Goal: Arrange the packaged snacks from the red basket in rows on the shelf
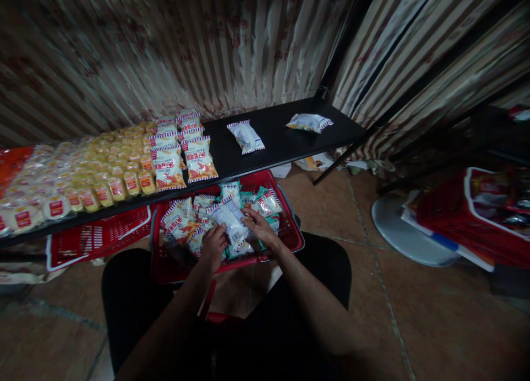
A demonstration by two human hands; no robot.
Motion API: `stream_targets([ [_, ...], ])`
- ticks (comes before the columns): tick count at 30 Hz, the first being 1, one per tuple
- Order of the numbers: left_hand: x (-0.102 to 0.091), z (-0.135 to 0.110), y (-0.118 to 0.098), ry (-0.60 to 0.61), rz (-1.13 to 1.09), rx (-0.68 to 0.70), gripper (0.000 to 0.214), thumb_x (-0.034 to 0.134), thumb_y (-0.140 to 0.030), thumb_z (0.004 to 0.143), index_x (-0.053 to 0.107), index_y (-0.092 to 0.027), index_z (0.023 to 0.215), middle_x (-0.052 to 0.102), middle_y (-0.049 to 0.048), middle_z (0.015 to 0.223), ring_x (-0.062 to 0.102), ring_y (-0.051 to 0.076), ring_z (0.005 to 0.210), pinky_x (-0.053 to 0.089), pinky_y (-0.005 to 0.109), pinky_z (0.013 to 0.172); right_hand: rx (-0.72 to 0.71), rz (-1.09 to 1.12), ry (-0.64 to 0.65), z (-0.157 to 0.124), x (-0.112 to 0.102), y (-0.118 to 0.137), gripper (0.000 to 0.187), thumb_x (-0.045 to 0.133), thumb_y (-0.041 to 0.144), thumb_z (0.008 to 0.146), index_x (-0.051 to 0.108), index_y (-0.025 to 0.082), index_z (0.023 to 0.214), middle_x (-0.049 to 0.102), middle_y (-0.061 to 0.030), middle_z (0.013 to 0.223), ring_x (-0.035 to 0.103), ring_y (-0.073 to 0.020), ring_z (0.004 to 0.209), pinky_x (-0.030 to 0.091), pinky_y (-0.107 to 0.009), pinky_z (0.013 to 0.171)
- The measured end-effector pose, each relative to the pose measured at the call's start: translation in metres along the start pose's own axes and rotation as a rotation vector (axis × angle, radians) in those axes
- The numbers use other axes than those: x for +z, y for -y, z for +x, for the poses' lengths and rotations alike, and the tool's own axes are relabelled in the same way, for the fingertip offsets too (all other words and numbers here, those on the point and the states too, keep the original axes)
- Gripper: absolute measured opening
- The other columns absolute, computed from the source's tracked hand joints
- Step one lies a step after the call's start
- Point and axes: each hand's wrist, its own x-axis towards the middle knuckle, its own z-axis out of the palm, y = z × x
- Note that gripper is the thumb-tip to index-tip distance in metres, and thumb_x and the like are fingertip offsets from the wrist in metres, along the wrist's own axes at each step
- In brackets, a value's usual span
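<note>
Black-trousered legs (327, 270) of a seated person frame a red perforated plastic basket (290, 236) heaped with snack packets. The left hand (214, 244) and the right hand (259, 226) close on opposite edges of a silver-white pillow packet with red-and-blue striped ends (230, 220), held over the heap, its fine blue-grey print too small to read. Beneath it, at the far side, a green-and-white packet (230, 191) bears dark characters that appear to read 小鱼小虾; at left lie orange-and-white packets (176, 229) with bold red characters, not clearly legible.

Beyond stands a long black worktop (281, 143). At its right, two silver-white packets (246, 137) lie well apart, printed panels upward. Left of them, two columns of striped-edge packets (199, 160) show large red characters, blurred. Further left come rows of yellow wrapped cakes (117, 188) and round white wrapped cakes (56, 206) with red labels, their lettering unreadable. Far right, a white-rimmed red basket (441, 218) sits above a grey round base (393, 232).
</note>
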Motion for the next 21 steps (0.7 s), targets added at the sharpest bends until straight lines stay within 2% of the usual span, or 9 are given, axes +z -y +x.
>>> stream_targets([
  [8, 0.007, -0.008, -0.005, 0.022, -0.016, 0.005, 0.041, 0.076, -0.036, 0.063, 0.056, -0.019, 0.095, 0.066, 0.0044, 0.086, 0.066, 0.016, 0.079, 0.048, 0.024, 0.068, -0.035, -0.151, 0.012, -0.004, -0.003, 0.0, 0.037, 0.064, 0.036, 0.073, 0.064, 0.023, 0.108, 0.06, 0.0028, 0.07, 0.052, -0.0111, 0.062, 0.042, -0.023, 0.057],
  [10, 0.007, -0.008, -0.006, 0.017, -0.026, 0.012, 0.043, 0.077, -0.034, 0.061, 0.056, -0.019, 0.095, 0.066, 0.0044, 0.085, 0.065, 0.016, 0.078, 0.047, 0.024, 0.067, -0.054, -0.185, 0.014, -0.004, -0.003, 0.0, 0.036, 0.062, 0.035, 0.073, 0.064, 0.023, 0.108, 0.062, 0.0018, 0.074, 0.055, -0.0123, 0.065, 0.044, -0.025, 0.061],
  [15, 0.01, -0.008, -0.011, -0.019, -0.045, 0.013, 0.044, 0.077, -0.032, 0.06, 0.056, -0.019, 0.096, 0.063, 0.0002, 0.077, 0.06, 0.011, 0.062, 0.046, 0.023, 0.059, -0.156, -0.171, 0.01, -0.003, -0.001, -0.002, 0.04, 0.061, 0.032, 0.072, 0.062, 0.024, 0.111, 0.066, -0.0025, 0.098, 0.061, -0.016, 0.087, 0.048, -0.031, 0.08],
  [21, 0.022, -0.018, -0.018, -0.011, -0.053, 0.056, 0.04, 0.072, -0.033, 0.065, 0.059, -0.017, 0.099, 0.065, 0.0031, 0.08, 0.061, 0.013, 0.065, 0.048, 0.026, 0.063, -0.213, -0.176, 0.0, -0.003, -0.002, -0.001, 0.037, 0.059, 0.031, 0.073, 0.063, 0.024, 0.109, 0.066, -0.0017, 0.095, 0.06, -0.0159, 0.086, 0.048, -0.03, 0.081],
])
